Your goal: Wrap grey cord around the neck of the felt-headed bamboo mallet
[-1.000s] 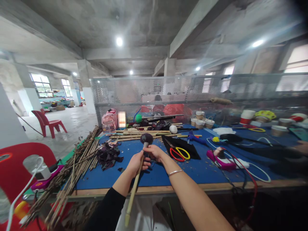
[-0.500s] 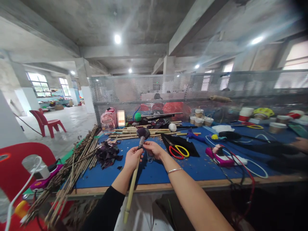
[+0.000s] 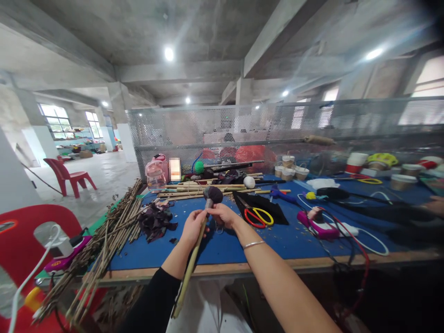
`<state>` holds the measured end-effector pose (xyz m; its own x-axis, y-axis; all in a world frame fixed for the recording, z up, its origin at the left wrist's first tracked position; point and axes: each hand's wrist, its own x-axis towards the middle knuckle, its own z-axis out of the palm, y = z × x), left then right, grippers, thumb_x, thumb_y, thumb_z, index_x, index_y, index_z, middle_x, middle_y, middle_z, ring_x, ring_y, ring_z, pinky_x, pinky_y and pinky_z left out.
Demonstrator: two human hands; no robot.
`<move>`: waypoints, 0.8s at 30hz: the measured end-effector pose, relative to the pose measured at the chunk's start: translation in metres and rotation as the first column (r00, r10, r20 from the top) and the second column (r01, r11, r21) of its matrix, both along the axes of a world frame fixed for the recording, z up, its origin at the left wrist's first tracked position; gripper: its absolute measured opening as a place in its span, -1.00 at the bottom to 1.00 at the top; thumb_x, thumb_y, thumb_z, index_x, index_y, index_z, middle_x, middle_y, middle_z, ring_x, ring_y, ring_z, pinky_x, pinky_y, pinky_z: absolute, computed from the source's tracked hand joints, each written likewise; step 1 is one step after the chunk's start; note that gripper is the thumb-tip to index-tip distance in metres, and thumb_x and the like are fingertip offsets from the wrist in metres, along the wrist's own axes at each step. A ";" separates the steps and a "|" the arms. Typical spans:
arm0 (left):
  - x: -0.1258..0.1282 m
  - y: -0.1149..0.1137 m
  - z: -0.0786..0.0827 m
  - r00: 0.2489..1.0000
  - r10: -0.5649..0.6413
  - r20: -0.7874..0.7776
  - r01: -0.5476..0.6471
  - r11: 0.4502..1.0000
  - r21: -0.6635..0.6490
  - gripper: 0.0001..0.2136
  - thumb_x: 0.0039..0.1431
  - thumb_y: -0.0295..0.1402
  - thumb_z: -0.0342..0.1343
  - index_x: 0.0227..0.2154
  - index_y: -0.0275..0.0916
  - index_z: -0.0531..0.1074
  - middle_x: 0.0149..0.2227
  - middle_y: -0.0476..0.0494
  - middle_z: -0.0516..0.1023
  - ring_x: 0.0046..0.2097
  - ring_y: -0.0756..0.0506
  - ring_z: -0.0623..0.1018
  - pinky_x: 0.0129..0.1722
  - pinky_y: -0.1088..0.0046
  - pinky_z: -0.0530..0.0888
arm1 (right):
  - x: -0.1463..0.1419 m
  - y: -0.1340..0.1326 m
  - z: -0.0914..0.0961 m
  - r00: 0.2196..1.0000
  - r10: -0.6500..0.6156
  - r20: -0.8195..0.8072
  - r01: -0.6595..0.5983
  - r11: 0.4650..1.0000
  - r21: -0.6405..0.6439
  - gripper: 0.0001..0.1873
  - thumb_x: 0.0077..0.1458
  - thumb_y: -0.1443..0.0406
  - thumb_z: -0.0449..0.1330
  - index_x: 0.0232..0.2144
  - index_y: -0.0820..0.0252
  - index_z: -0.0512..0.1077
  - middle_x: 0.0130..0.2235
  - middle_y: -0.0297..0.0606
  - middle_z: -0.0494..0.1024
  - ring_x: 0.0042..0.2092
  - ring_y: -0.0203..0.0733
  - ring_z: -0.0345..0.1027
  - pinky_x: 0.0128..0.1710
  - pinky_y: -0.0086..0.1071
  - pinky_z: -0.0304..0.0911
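My left hand point(image 3: 193, 225) is wrapped round a long bamboo stick point(image 3: 187, 273) that slants up from below the table edge. At the stick's top sits a dark purple tuft point(image 3: 212, 194). My right hand point(image 3: 222, 214), with a silver bangle at the wrist, pinches the stick just under that tuft. Both hands hover over the blue tabletop point(image 3: 222, 249). Dark purple scraps point(image 3: 156, 221) lie to the left of my hands. Scissors with red and yellow handles point(image 3: 256, 216) rest on a black cloth to the right.
A bundle of thin sticks point(image 3: 104, 245) lies along the table's left edge. Bamboo rods, a pink bottle point(image 3: 156, 174) and paper cups point(image 3: 289, 172) stand at the back by a mesh fence. A pink glue gun point(image 3: 317, 226) with cables lies right. A red chair point(image 3: 24, 249) stands at the left.
The stick's tufted top swung slightly left and back right between my hands. Both hands kept their hold; my right hand stays just below the tuft.
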<state>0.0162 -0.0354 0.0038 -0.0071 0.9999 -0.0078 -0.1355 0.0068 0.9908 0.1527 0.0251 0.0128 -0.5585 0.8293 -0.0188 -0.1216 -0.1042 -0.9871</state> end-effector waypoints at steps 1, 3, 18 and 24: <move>0.000 0.001 -0.002 0.998 0.052 -0.040 -0.050 0.997 0.057 -0.62 -0.12 -0.18 0.16 -0.23 -0.26 0.32 -0.48 -0.03 0.45 -0.64 0.07 0.40 -0.76 0.64 0.25 | -0.001 0.000 0.000 1.000 -0.003 0.007 0.003 1.000 0.011 -0.67 -0.23 0.16 0.28 -0.54 0.23 0.24 -0.78 -0.61 0.02 -0.76 -0.53 -0.28 -0.76 -0.52 -0.42; 0.001 0.002 -0.004 0.988 0.121 -0.096 -0.107 0.984 0.143 -0.64 -0.21 -0.30 0.24 -0.29 -0.27 0.35 -0.54 0.04 0.40 -0.66 0.10 0.35 -0.77 0.67 0.22 | -0.004 -0.001 0.000 1.000 -0.007 0.019 0.007 0.999 0.042 -0.67 -0.23 0.15 0.28 -0.53 0.24 0.26 -0.78 -0.60 0.04 -0.76 -0.53 -0.27 -0.76 -0.51 -0.41; -0.007 0.010 0.005 0.957 0.107 0.269 -0.129 0.990 0.063 -0.72 -0.25 -0.27 0.25 -0.46 -0.34 0.39 -0.51 -0.06 0.47 -0.66 0.13 0.33 -0.75 0.65 0.23 | -0.012 -0.003 0.003 0.993 -0.103 -0.050 0.105 0.993 0.046 -0.67 -0.24 0.15 0.27 -0.58 0.20 0.21 -0.79 -0.60 0.04 -0.75 -0.52 -0.26 -0.76 -0.53 -0.41; -0.003 0.001 0.007 0.926 -0.155 0.343 0.197 0.976 -0.091 -0.77 0.04 -0.24 0.05 -0.48 -0.36 0.39 -0.62 -0.04 0.40 -0.70 0.15 0.28 -0.77 0.70 0.20 | -0.008 -0.002 0.001 0.995 -0.002 -0.101 0.002 1.000 0.005 -0.63 -0.20 0.09 0.26 -0.43 0.21 0.28 -0.76 -0.60 0.09 -0.76 -0.52 -0.28 -0.75 -0.52 -0.41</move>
